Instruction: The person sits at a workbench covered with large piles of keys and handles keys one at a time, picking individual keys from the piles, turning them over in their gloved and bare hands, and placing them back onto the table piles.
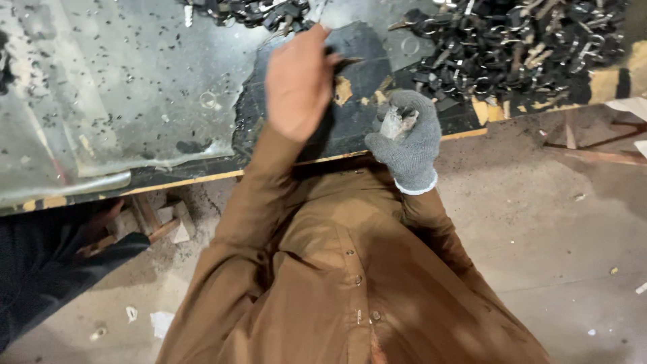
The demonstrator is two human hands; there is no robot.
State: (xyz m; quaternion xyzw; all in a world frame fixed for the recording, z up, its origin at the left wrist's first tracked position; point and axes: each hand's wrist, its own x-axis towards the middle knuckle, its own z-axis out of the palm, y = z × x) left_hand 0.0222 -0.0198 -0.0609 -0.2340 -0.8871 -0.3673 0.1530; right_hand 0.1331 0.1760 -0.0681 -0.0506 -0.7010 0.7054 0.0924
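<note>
My left hand (296, 81) is bare and reaches over the dark worn tabletop (357, 111), its back turned to me. Its fingers are hidden, and a small dark tip pokes out on the right side of the hand. What it holds is unclear. My right hand (408, 145) wears a grey knitted glove and is closed around a small grey metal piece (397, 121), held just over the table's near edge. A big pile of black metal parts with rings (519, 40) lies to the right of both hands. A smaller pile of the same parts (259, 10) sits beyond my left hand.
A dull metal sheet (101, 87), sprinkled with dark chips, covers the table's left part. Another person's dark sleeve (47, 269) is at the lower left. Wood scraps (162, 219) lie under the table, on a concrete floor (539, 222).
</note>
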